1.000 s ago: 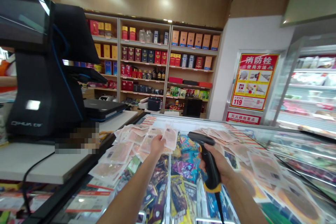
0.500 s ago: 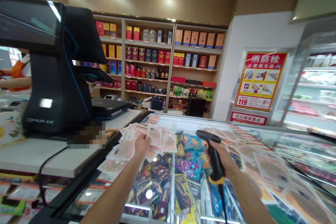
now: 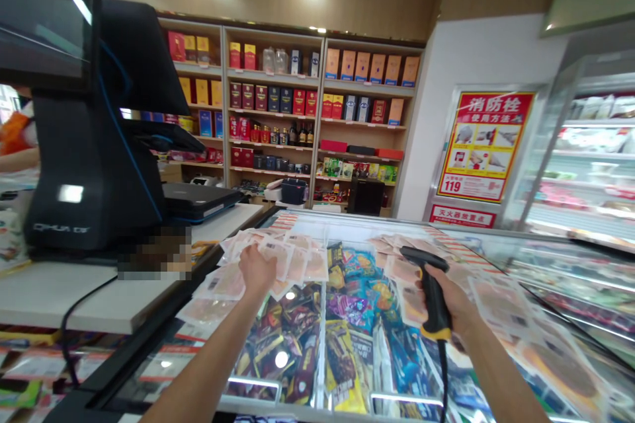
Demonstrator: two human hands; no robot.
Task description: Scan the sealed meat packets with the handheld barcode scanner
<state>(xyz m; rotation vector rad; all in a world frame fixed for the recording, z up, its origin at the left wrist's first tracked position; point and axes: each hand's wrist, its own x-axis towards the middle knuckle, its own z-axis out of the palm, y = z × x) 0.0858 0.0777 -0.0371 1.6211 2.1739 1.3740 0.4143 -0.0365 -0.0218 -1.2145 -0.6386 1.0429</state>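
My left hand (image 3: 258, 269) rests on a spread of flat clear packets (image 3: 233, 283) with thin pinkish contents, at the left of a glass-topped freezer (image 3: 364, 215). Its fingers are bent down and closed at the edge of one packet (image 3: 278, 254) bearing a small dark label; the fingertips are partly hidden. In my right hand (image 3: 454, 294) is a black and yellow handheld barcode scanner (image 3: 434, 297), gripped by its handle, with its head pointing left. More flat packets (image 3: 414, 303) lie just beneath and left of the scanner. Its black cable (image 3: 444, 377) hangs toward me.
Wrapped ice creams (image 3: 292, 344) fill the freezer's wire compartments. On the right lies another spread of packets (image 3: 496, 301). A checkout terminal (image 3: 94, 145) stands on the white counter (image 3: 99, 297) at left. Shelves of boxed goods (image 3: 272, 109) line the back wall; a person's arm (image 3: 20, 160) shows far left.
My right hand has moved the scanner to the right, uncovering packets beside it. My left hand has shifted slightly left over its packets. The whole view has turned a little to the right.
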